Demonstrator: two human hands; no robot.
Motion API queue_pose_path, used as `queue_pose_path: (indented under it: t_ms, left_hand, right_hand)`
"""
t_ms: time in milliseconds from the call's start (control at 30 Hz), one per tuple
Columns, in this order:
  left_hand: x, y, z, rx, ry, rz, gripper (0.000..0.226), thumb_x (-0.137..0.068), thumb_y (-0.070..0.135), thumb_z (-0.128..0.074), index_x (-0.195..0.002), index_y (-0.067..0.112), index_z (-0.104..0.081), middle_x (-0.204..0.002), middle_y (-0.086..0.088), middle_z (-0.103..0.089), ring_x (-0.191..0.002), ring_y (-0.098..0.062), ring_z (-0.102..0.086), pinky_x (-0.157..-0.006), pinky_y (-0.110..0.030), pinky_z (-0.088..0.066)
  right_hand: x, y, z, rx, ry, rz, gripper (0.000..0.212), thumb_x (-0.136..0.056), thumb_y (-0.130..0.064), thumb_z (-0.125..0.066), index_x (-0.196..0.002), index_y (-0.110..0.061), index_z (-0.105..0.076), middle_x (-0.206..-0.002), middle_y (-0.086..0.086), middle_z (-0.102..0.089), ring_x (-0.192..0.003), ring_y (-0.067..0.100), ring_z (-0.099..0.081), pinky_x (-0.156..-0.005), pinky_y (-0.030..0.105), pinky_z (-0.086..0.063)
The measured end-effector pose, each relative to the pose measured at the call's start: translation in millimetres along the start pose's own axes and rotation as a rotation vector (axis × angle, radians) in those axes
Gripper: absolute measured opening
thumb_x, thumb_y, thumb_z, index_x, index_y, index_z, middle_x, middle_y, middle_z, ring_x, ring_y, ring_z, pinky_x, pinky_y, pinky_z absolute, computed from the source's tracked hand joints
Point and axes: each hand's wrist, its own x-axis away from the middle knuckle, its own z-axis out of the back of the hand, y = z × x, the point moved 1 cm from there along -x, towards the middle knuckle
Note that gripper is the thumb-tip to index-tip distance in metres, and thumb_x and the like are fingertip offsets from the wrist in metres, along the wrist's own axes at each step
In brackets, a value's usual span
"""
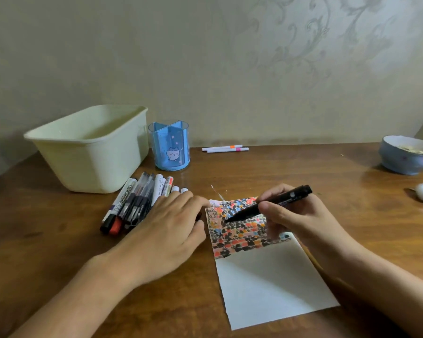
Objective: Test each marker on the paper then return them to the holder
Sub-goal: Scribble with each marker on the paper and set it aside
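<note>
Tub (88, 152): pale, open-topped, at far left on the wooden table (327, 172).
Marker pile (137, 203): capped pens lying side by side just in front of the tub.
Holder (171, 147): blue, divided into compartments, upright just right of the tub.
Left hand (166, 230): palm down, fingers extended and relaxed, over the near end of the pile; fingertips at the paper's upper left corner.
Paper (266, 276): upper part filled with black, orange and pink marks; lower part blank.
Black marker (271, 203): uncapped, tilted, tip on the coloured area.
Right hand (296, 215): fingers and thumb curled round the black marker's barrel.
Two white markers (226, 148): well behind the paper, near the wall.
Bowl (405, 154): far right.
</note>
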Motion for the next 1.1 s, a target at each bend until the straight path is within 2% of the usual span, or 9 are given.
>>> queue_pose_path:
  t_ms: [167, 233, 300, 400, 500, 700, 800, 900, 1100]
  left_hand:
    - [-5.7, -1.3, 0.1, 0.09, 0.029, 0.013, 0.027, -0.1, 0.036, -0.047, -0.125, 0.034, -0.055, -0.116, 0.021, -0.052, -0.117, 0.006, -0.04, -0.091, 0.001, -0.025]
    - [-7.2, -1.6, 1.6, 0.151, 0.053, 0.032, 0.023, -0.096, 0.034, -0.054, -0.118, 0.033, -0.062, -0.112, 0.02, -0.058, -0.11, 0.006, -0.045, -0.085, 0.003, -0.029]
    - [-7.1, -1.6, 2.9, 0.193, 0.076, 0.041, 0.024, -0.094, 0.032, -0.058, -0.117, 0.033, -0.065, -0.111, 0.019, -0.061, -0.103, 0.013, -0.046, -0.083, 0.004, -0.03]
    - [-7.1, -0.9, 2.6, 0.211, 0.084, 0.042, 0.028, -0.092, 0.034, -0.061, -0.12, 0.035, -0.065, -0.11, 0.02, -0.062, -0.096, 0.025, -0.043, -0.081, 0.005, -0.03]
    - [-7.3, 1.0, 1.9, 0.225, 0.071, 0.054, 0.033, -0.092, 0.035, -0.062, -0.124, 0.038, -0.062, -0.105, 0.028, -0.058, -0.101, 0.021, -0.044, -0.08, 0.003, -0.033]
    - [-5.5, 4.7, 3.9, 0.277, 0.069, 0.051, 0.038, -0.089, 0.037, -0.065, -0.126, 0.042, -0.06, -0.096, 0.041, -0.047, -0.097, 0.031, -0.04, -0.077, 0.006, -0.032]
    - [-4.6, 4.7, 4.0, 0.294, 0.061, 0.047, 0.041, -0.088, 0.037, -0.067, -0.127, 0.043, -0.059, -0.096, 0.038, -0.052, -0.105, 0.022, -0.043, -0.08, 0.003, -0.035]
    - [-3.6, 4.6, 4.5, 0.301, 0.054, 0.039, 0.042, -0.087, 0.037, -0.067, -0.128, 0.045, -0.058, -0.094, 0.037, -0.052, -0.101, 0.027, -0.043, -0.079, 0.004, -0.035]
    - [-2.4, 7.1, 3.7, 0.309, 0.043, 0.004, 0.044, -0.085, 0.049, -0.059, -0.129, 0.045, -0.057, -0.098, 0.034, -0.057, -0.106, 0.02, -0.046, -0.078, 0.002, -0.038]
  right_hand:
    - [-0.2, 1.0, -1.6, -0.117, -0.001, -0.052, 0.025, -0.088, -0.036, -0.061, -0.094, -0.015, -0.074, -0.08, 0.02, -0.069, -0.072, 0.028, -0.07, -0.062, 0.032, -0.057]
    - [-0.5, -0.1, -1.9, -0.149, -0.016, -0.055, 0.022, -0.082, -0.036, -0.071, -0.091, -0.017, -0.07, -0.081, 0.02, -0.07, -0.07, 0.027, -0.071, -0.06, 0.029, -0.057]
    - [-0.3, -1.0, -1.0, -0.176, -0.041, -0.04, 0.04, -0.069, -0.048, -0.085, -0.088, -0.019, -0.066, -0.083, 0.021, -0.071, -0.071, 0.027, -0.071, -0.06, 0.028, -0.058]
    - [-0.2, -1.1, -0.4, -0.186, -0.053, -0.03, 0.052, -0.057, -0.061, -0.087, -0.085, -0.022, -0.067, -0.086, 0.021, -0.072, -0.072, 0.027, -0.072, -0.061, 0.028, -0.057]
    - [-0.5, -1.2, -1.6, -0.184, -0.066, -0.039, 0.051, -0.056, -0.062, -0.087, -0.084, -0.024, -0.068, -0.087, 0.021, -0.072, -0.073, 0.027, -0.073, -0.06, 0.027, -0.057]
    - [2.0, -0.1, -4.7, -0.191, -0.093, -0.067, 0.031, -0.075, -0.046, -0.081, -0.088, -0.021, -0.067, -0.089, 0.019, -0.073, -0.076, 0.027, -0.074, -0.062, 0.028, -0.058]
    - [2.0, 1.7, -4.6, -0.173, -0.12, -0.07, 0.042, -0.069, -0.051, -0.084, -0.091, -0.02, -0.067, -0.092, 0.021, -0.073, -0.079, 0.029, -0.074, -0.064, 0.029, -0.059]
    - [1.7, 0.7, -3.1, -0.161, -0.114, -0.065, 0.043, -0.067, -0.051, -0.086, -0.092, -0.02, -0.069, -0.09, 0.02, -0.073, -0.08, 0.028, -0.074, -0.065, 0.03, -0.059]
    - [3.4, -0.2, -2.7, -0.099, -0.13, -0.065, 0.013, -0.083, -0.023, -0.071, -0.093, -0.016, -0.069, -0.09, 0.018, -0.074, -0.079, 0.028, -0.073, -0.068, 0.033, -0.06]
